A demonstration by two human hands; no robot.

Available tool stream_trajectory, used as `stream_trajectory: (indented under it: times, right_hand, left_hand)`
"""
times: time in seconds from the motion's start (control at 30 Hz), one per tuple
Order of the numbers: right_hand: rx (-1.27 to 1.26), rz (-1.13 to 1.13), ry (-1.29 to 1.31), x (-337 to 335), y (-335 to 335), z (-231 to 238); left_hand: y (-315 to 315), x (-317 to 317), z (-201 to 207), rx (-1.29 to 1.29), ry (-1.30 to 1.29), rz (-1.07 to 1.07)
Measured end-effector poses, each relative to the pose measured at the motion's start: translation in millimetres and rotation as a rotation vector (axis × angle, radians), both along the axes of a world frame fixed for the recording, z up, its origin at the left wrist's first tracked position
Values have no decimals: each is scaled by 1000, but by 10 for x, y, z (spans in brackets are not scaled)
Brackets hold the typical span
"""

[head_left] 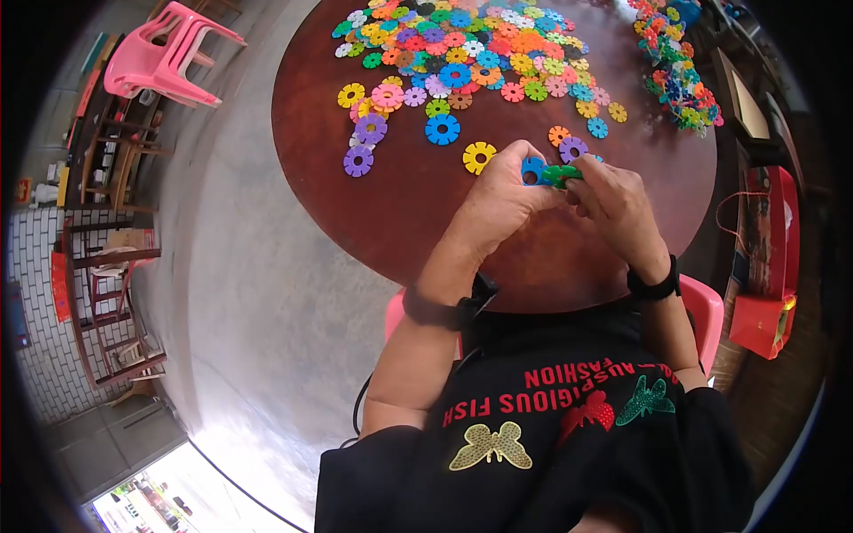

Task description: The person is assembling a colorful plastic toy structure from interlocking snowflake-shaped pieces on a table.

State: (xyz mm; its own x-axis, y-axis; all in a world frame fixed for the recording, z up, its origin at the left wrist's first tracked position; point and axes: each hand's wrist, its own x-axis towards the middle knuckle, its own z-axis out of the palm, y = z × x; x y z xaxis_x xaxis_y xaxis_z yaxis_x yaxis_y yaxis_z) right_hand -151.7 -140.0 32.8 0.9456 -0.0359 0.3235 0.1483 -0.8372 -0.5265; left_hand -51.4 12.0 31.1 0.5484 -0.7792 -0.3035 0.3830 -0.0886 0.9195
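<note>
Over the near part of a round brown table (391, 213), my left hand (498, 200) pinches a blue notched plastic disc (532, 170). My right hand (613, 200) grips a green notched disc (560, 175), whose edge meets the blue one; whether their slots are joined I cannot tell. Just beyond my left hand lies a yellow disc (480, 158). A purple disc (573, 149) and a small orange disc (559, 135) lie beyond my right hand. Farther off, a single blue disc (442, 129) rests flat.
Many coloured discs (453, 53) are heaped at the table's far side. Joined discs form a cluster (680, 71) at the far right. Pink plastic chairs (160, 49) stand far left. Red paper bags (771, 240) are right of the table.
</note>
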Motion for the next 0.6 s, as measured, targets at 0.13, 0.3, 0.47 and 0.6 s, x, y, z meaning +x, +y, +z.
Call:
stream_trajectory:
  times: [0.13, 0.3, 0.47, 0.6]
  right_hand:
    - [48, -16, -8, 2, 11, -5]
    - [110, 29, 45, 15, -23, 112]
    - [187, 62, 123, 30, -46, 167]
    - [153, 78, -32, 60, 10, 93]
  left_hand:
    - [-11, -22, 4, -24, -35, -6]
    - [18, -16, 64, 25, 5, -46]
    - [51, -12, 133, 29, 18, -62]
    - [45, -6, 194, 28, 97, -20]
